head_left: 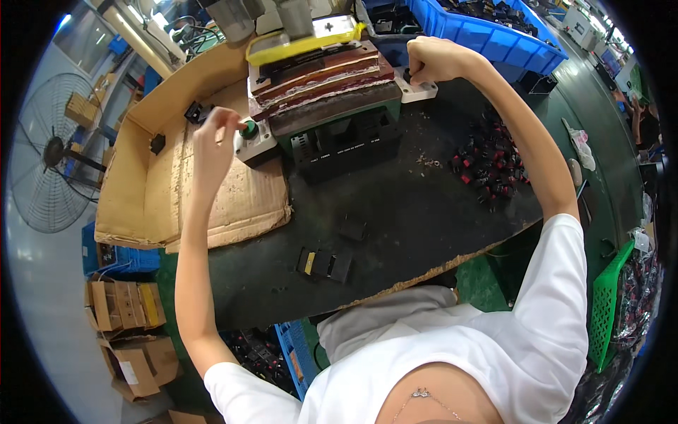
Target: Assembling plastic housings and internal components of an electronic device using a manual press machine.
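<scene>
A dark rubber-topped surface (424,212) in a workshop carries a press machine (332,106) at its far edge, with a standing metal fan (49,152) on the floor off to the left. Flattened brown cardboard (212,191) covers the left edge, small black-and-red switch parts (491,166) lie heaped near the right edge, and three black rectangular parts (325,263) sit near the front edge. The left hand (215,138), fingers gathered, presses the round green button (247,128) on its grey box left of the machine, while the right hand (434,60), curled into a fist, presses the black button (407,75) on the white box at the machine's right.

The press (332,92) stands between the left hand (212,141) and right hand (434,60). A cardboard sheet (233,198) lies under the left hand; small parts (491,166) lie below the right.
</scene>
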`<state>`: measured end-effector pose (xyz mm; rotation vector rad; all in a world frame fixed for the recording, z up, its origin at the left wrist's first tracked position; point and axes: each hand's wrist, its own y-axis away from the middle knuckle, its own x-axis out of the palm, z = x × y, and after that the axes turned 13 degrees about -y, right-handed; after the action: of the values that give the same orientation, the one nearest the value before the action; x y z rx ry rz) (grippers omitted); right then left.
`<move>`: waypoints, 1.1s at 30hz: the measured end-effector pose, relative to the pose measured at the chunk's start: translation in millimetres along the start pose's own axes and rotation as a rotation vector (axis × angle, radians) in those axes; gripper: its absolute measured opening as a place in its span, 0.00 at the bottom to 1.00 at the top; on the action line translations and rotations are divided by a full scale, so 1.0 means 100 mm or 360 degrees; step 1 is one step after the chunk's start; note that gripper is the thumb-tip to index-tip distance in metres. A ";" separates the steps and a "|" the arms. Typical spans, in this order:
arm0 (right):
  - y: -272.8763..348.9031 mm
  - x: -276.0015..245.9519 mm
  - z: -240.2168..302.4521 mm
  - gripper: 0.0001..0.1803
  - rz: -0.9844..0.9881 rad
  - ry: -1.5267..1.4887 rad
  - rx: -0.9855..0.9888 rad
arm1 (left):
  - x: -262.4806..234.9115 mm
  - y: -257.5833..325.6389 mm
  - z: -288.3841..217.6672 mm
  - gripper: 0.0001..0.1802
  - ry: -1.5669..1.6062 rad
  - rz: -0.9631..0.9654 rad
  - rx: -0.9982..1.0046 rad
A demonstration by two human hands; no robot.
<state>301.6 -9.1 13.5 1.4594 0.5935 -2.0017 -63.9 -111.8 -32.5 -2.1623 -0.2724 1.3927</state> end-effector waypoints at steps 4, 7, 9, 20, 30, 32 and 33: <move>-0.04 -0.01 0.07 0.07 0.0061 0.0147 0.0081 | 0.04 -0.29 0.15 0.11 0.0242 -0.0216 -0.0126; 0.00 -0.02 0.11 0.07 0.0036 0.0093 0.0056 | 0.16 -0.65 0.02 0.16 0.0175 -0.0298 0.0135; -0.01 0.00 0.12 0.07 -0.0008 0.0073 0.0067 | 0.22 -0.86 -0.10 0.26 0.0040 -0.0193 0.0387; 0.09 0.05 0.17 0.10 -0.0825 -0.0077 0.0092 | 0.28 -1.13 -0.40 0.38 -0.0030 0.0256 0.0474; 0.43 0.33 0.91 0.12 -0.0654 -0.1066 -0.0373 | -0.19 0.05 -1.09 0.29 -0.0839 -0.0270 0.0945; 0.55 0.38 1.09 0.10 -0.0773 -0.1134 -0.0468 | -0.28 0.23 -1.12 0.29 -0.0915 -0.0530 0.0993; 0.59 0.41 1.14 0.10 -0.0852 -0.1086 -0.0539 | -0.30 0.31 -1.12 0.29 -0.0919 -0.0527 0.0990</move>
<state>253.6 -135.5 8.1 0.3769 1.0093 -2.4501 19.1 -188.2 8.9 -1.1374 -0.3335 1.6051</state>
